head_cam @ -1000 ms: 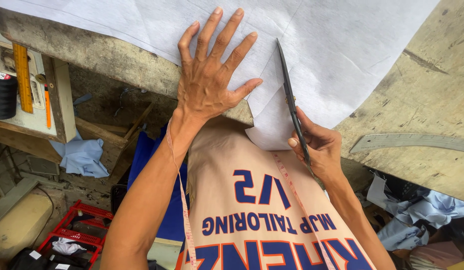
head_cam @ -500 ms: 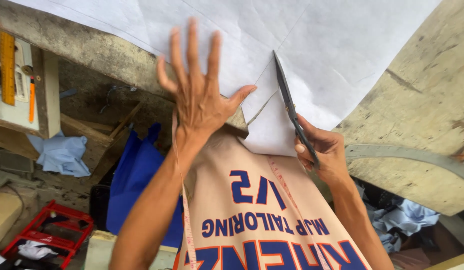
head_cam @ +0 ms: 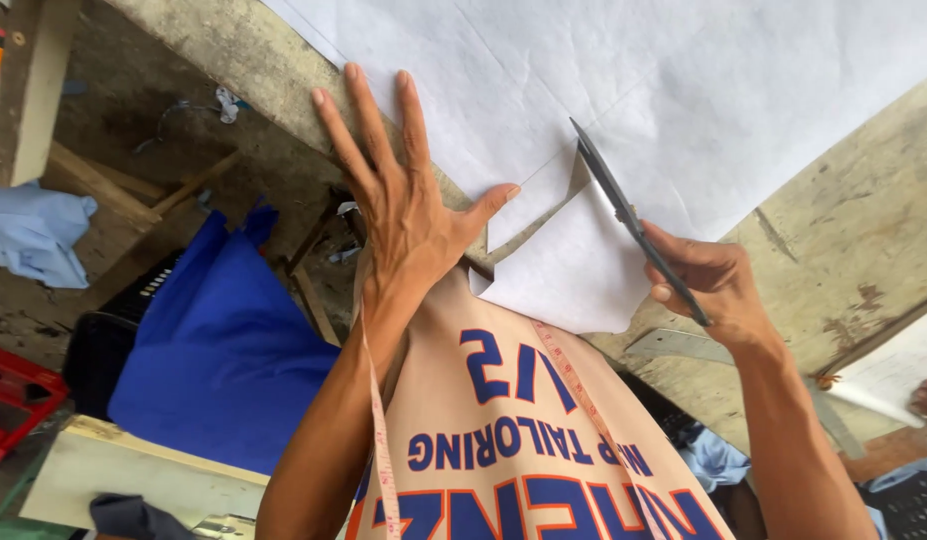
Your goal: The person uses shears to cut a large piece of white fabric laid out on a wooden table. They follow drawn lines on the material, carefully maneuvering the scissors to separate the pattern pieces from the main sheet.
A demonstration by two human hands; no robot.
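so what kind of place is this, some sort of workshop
Probably a tailoring or sewing workshop. The right hand runs scissors through a large white pattern sheet on a worn table, a measuring tape hangs from the neck, and blue cloth lies below.

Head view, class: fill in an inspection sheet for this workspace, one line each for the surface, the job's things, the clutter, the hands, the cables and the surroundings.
Surface: worn table, pale and stained, paper over its far part.
Job's things: white paper with a cut running in from its near edge; dark scissors in the cut.
Clutter: metal ruler on the table near the right hand; tape measure hanging around the person's neck.
Hands: left hand spread flat at the paper's edge; right hand gripping the scissors.
Cables: nothing seen.
Surroundings: blue cloth, light blue cloth, red crate and wood pieces on the floor; another person's hand at the right edge.
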